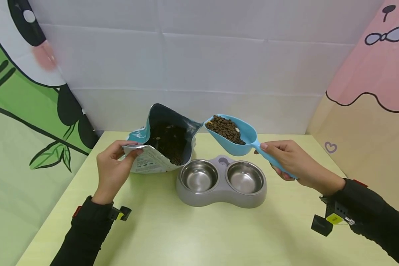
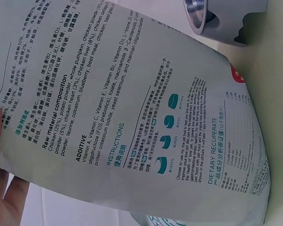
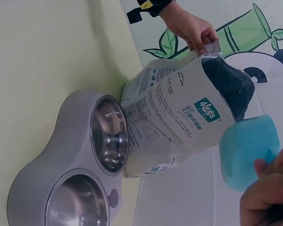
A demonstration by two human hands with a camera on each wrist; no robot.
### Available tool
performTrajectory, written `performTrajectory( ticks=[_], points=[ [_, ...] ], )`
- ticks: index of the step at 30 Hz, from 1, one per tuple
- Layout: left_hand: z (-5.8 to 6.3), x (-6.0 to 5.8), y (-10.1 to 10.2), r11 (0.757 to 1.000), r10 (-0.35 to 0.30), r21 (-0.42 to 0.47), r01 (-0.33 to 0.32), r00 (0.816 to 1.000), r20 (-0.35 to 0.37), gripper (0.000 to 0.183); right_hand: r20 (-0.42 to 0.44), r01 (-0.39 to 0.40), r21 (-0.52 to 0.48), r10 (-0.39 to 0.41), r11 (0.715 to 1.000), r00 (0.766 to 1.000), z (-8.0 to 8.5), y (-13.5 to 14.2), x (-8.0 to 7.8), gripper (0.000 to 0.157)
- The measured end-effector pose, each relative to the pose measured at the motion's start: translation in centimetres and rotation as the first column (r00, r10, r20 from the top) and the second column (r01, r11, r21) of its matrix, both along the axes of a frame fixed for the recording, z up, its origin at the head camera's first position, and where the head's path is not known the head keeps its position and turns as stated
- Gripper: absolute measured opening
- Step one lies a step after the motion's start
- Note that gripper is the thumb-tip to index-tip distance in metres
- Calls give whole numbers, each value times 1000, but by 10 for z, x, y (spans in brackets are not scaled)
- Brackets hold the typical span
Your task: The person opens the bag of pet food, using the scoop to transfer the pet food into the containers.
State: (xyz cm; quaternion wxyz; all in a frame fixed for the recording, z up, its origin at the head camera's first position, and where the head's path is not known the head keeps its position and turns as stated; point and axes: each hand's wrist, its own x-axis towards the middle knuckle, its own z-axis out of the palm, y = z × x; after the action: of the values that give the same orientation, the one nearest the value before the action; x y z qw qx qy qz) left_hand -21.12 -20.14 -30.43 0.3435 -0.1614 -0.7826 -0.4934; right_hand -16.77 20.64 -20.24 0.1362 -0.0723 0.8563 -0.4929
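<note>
My left hand [image 1: 114, 168] pinches the rim of an open pet food bag [image 1: 153, 160], which leans on the table with brown kibble [image 1: 169, 144] inside. Printed text covers the bag's side in the left wrist view. In my right hand [image 1: 292, 160] is the handle of a light blue scoop [image 1: 236, 147], raised above the table. Brown kibble [image 1: 226, 129] fills much of the scoop, whose tip is right at the bag's mouth. Below it stands a grey double pet bowl [image 1: 219, 195]. Its two steel bowls, the left one [image 1: 199, 177] and the right one [image 1: 245, 178], show bare metal.
The pale yellow table [image 1: 186, 236] ends at a white wall sheet [image 1: 216, 66] behind. A panda and bamboo drawing [image 1: 20, 74] lines the left side; a pink cartoon panel [image 1: 369, 70] lines the right. The bag's base stands close beside the left bowl.
</note>
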Motion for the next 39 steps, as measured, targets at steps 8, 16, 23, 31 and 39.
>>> performTrajectory(
  ticks=[8, 16, 23, 31, 39],
  points=[
    [-2, -1, 2, 1000, -2, -1, 2, 1000, -4, 24, -1, 15, 0, -15, 1000, 1000, -9, 16, 1, 38],
    [-3, 0, 4, 1000, -14, -6, 14, 1000, -12, 24, -9, 38, 0, -38, 999, 999, -16, 30, 8, 36],
    [-1, 0, 3, 1000, 9, -11, -9, 1000, 2, 24, -19, 49, 1, -49, 999, 999, -19, 39, 11, 37],
    [-2, 0, 2, 1000, 5, -5, -5, 1000, 5, 25, -15, 77, 4, -77, 997, 997, -25, 52, 13, 36],
    [-2, -1, 1, 1000, 24, 0, -24, 999, -21, 26, -8, 79, 0, -79, 997, 997, -32, 62, 14, 36]
  ],
)
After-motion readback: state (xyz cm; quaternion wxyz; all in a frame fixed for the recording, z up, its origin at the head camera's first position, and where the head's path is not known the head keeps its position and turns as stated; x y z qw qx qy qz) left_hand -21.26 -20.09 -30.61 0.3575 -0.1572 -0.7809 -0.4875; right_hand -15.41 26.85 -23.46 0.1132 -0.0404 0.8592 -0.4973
